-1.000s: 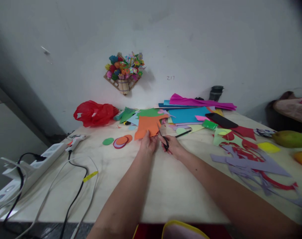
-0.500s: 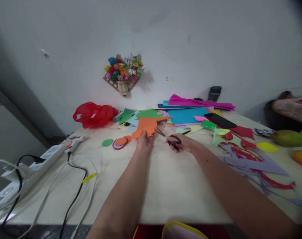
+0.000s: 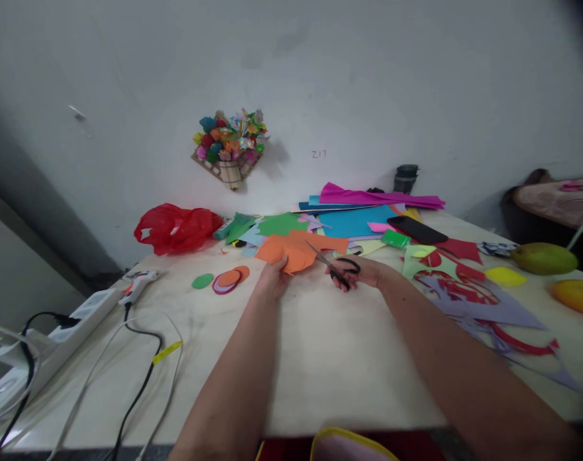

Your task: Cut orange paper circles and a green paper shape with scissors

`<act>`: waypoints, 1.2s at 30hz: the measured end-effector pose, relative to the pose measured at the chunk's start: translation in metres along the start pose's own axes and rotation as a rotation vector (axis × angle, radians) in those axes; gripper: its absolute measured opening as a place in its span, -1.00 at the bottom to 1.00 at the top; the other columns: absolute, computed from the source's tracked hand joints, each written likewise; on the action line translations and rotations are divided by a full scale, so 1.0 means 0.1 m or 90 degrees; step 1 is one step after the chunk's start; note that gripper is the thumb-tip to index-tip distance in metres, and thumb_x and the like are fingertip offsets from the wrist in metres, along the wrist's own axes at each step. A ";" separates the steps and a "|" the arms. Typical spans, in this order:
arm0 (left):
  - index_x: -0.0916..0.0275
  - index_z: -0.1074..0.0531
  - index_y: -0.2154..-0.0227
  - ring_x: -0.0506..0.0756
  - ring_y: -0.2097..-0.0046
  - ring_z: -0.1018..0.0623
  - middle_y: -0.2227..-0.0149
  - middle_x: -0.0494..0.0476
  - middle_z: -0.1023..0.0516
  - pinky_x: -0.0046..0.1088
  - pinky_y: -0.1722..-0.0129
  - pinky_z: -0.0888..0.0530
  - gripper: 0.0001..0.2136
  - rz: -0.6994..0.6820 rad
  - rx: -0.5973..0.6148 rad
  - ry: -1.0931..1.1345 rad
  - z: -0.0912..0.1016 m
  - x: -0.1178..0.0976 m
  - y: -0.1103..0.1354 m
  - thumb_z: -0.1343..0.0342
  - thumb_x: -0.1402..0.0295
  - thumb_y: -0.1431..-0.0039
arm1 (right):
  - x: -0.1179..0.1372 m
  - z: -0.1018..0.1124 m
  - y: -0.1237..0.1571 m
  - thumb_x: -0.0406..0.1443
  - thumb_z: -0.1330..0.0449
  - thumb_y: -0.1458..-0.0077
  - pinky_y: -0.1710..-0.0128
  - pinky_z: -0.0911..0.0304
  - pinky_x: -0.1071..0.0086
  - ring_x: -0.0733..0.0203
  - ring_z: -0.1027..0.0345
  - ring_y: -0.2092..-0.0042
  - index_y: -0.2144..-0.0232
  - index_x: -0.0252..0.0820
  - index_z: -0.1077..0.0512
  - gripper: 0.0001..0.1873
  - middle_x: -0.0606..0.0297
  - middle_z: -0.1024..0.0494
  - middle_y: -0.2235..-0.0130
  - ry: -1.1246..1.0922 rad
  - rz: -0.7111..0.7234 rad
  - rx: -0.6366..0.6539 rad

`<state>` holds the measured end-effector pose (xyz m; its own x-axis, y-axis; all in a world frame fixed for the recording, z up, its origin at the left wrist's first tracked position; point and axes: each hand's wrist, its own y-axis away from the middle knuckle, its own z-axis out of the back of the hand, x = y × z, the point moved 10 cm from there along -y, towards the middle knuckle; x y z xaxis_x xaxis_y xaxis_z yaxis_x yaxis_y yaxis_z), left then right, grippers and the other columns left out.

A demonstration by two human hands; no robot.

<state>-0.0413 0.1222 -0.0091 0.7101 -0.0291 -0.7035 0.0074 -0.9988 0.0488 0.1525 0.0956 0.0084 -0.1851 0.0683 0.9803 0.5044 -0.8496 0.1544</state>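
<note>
My left hand (image 3: pixel 274 279) is closed on an orange sheet (image 3: pixel 295 250), thumb on top, holding it raised over the middle of the table. Whether the sheet is paper or thin felt I cannot tell. In my right hand (image 3: pixel 363 272) are scissors (image 3: pixel 342 274) with black handles, their blades pointing up and left against the orange sheet. The blades look nearly closed. To the left of my left hand lie a green circle (image 3: pixel 203 281) and a small overlapping group of orange, purple and red circles (image 3: pixel 228 280).
Coloured sheets (image 3: pixel 356 222), a black phone (image 3: pixel 416 229) and a red plastic bag (image 3: pixel 176 228) lie toward the wall. At right are purple and red scraps (image 3: pixel 487 307) and a green mango-like fruit (image 3: pixel 543 258). A power strip (image 3: pixel 61 339) with cables runs along the left.
The orange sheet has been turned and now spreads further right, across the scissor blades. My right hand and the scissors moved slightly right. The view has shifted a little.
</note>
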 end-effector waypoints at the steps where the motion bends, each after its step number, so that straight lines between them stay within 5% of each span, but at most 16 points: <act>1: 0.22 -0.43 -0.25 0.18 0.06 -0.72 -0.05 0.29 -0.68 -0.32 0.00 -0.66 -0.43 0.004 0.000 -0.003 0.00 0.00 0.00 -0.23 0.67 -0.18 | 0.02 -0.01 0.00 0.13 -0.39 0.01 0.67 -0.09 0.50 0.26 -0.43 0.55 0.34 -0.22 -0.49 -0.47 0.22 -0.58 0.51 0.001 0.008 0.002; 7: 0.30 -0.45 -0.20 0.16 0.20 -0.73 0.06 0.31 -0.71 -0.30 0.14 -0.70 -0.50 0.036 -0.007 -0.046 0.02 0.00 -0.01 -0.16 0.68 -0.20 | 0.03 -0.05 -0.05 0.12 -0.39 -0.01 0.71 0.00 0.53 0.32 -0.36 0.60 0.32 -0.24 -0.48 -0.46 0.28 -0.55 0.54 0.023 0.030 -0.013; 16: 0.23 -0.43 -0.23 0.19 0.10 -0.73 -0.02 0.30 -0.69 -0.26 0.05 -0.68 -0.43 0.021 0.002 -0.048 0.05 0.00 -0.05 -0.19 0.68 -0.16 | 0.03 -0.08 -0.08 0.09 -0.40 -0.01 0.71 0.07 0.54 0.37 -0.29 0.63 0.36 -0.22 -0.47 -0.51 0.35 -0.50 0.57 0.012 0.030 -0.022; 26: 0.32 -0.50 -0.10 0.18 0.21 -0.72 0.16 0.26 -0.71 -0.15 0.04 -0.68 -0.56 0.036 -0.001 -0.048 0.08 -0.02 -0.06 -0.15 0.68 -0.16 | -0.06 0.00 -0.17 -0.07 -0.35 -0.01 0.65 0.17 0.51 0.42 -0.16 0.63 0.54 -0.16 -0.31 -0.63 0.41 -0.41 0.62 0.049 0.023 -0.052; 36: 0.30 -0.47 -0.13 0.21 0.06 -0.71 0.04 0.32 -0.69 -0.22 -0.03 -0.65 -0.65 0.041 -0.096 0.043 0.17 0.01 -0.07 -0.11 0.57 -0.31 | -0.04 -0.10 -0.12 -0.09 -0.33 0.00 0.65 0.13 0.50 0.40 -0.15 0.65 0.67 -0.13 -0.18 -0.54 0.37 -0.37 0.64 0.083 -0.024 -0.054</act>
<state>-0.0524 0.1289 -0.0220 0.7581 -0.0847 -0.6466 0.0628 -0.9774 0.2016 0.1385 0.1006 0.0017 -0.3137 0.0371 0.9488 0.4235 -0.8889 0.1748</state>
